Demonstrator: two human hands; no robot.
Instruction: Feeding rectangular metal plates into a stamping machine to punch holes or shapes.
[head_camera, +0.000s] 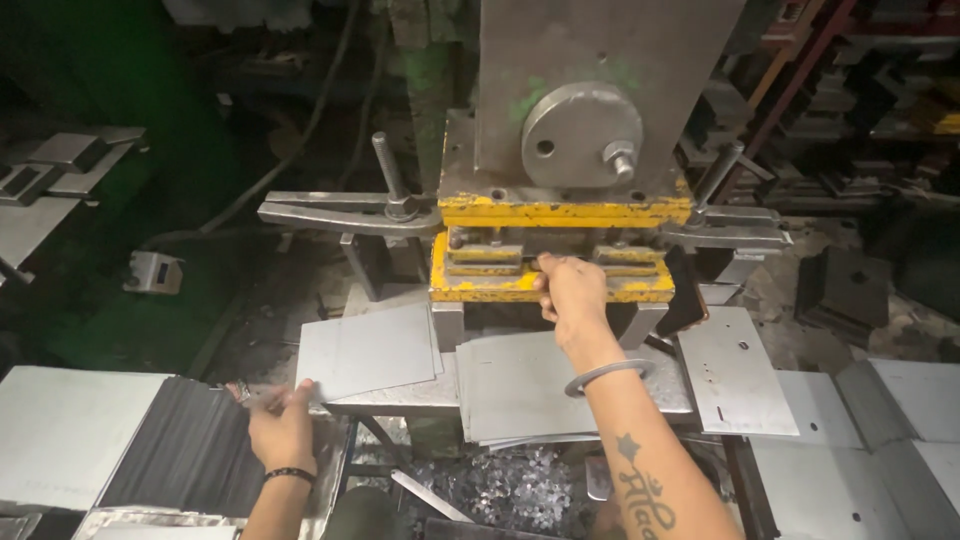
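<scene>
My right hand (571, 297) reaches into the yellow die (480, 286) of a grey press machine (590, 90), fingers curled at the slot; whether it grips a part I cannot tell. A metal bangle circles that wrist. My left hand (280, 422) pinches the near corner of a flat grey metal sheet (368, 350) lying on the press table. A stack of similar sheets (515, 388) lies under my right forearm.
A dark upright stack of sheets (190, 450) stands at lower left. A punched plate (735, 372) and more plates (880, 420) lie at right. Metal scrap chips (515, 490) cover the floor below. Clamp bars (340, 212) flank the die.
</scene>
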